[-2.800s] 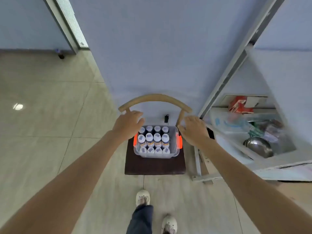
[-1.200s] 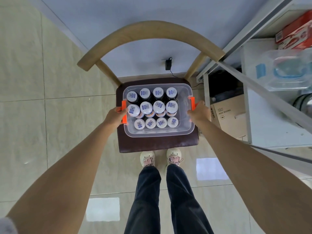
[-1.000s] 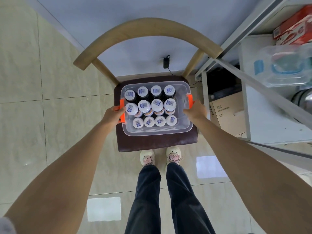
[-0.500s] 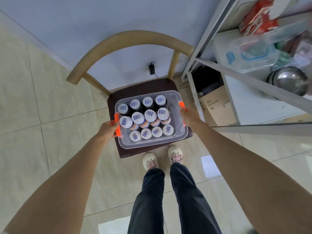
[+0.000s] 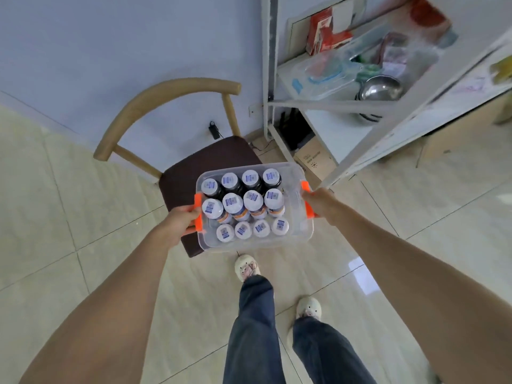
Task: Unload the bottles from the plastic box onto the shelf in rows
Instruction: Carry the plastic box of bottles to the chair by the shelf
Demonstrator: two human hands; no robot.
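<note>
1. Both hands grip the plastic box (image 5: 295, 234) by its orange side latches: left hand (image 5: 177, 221) has fingers curled round the left latch (image 5: 198, 213), right hand (image 5: 314, 199) is wrapped on the right latch (image 5: 308, 200), fingers mostly hidden behind box wall.
2. Box is clear, no lid on, held between the hands in front of the body; whether its far edge touches the chair seat can't be told.
3. Bottles (image 5: 241, 203) stand upright inside, 3 rows of 4, white caps w/ blue-printed labels; back row dark-bodied, middle row shows orange bands.
4. Chair (image 5: 177, 91) w/ curved wooden backrest and dark seat sits behind/left of box, against the wall.
5. Shelf (image 5: 327, 105), white metal frame, stands to the right; it holds a steel bowl (image 5: 381, 88), clear plastic tub (image 5: 324, 77), red carton (image 5: 322, 30).
6. Cardboard box (image 5: 314, 159) sits on floor under the shelf.
7. Person's legs in dark jeans, pale shoes, on tiled floor (image 5: 55, 217).
</note>
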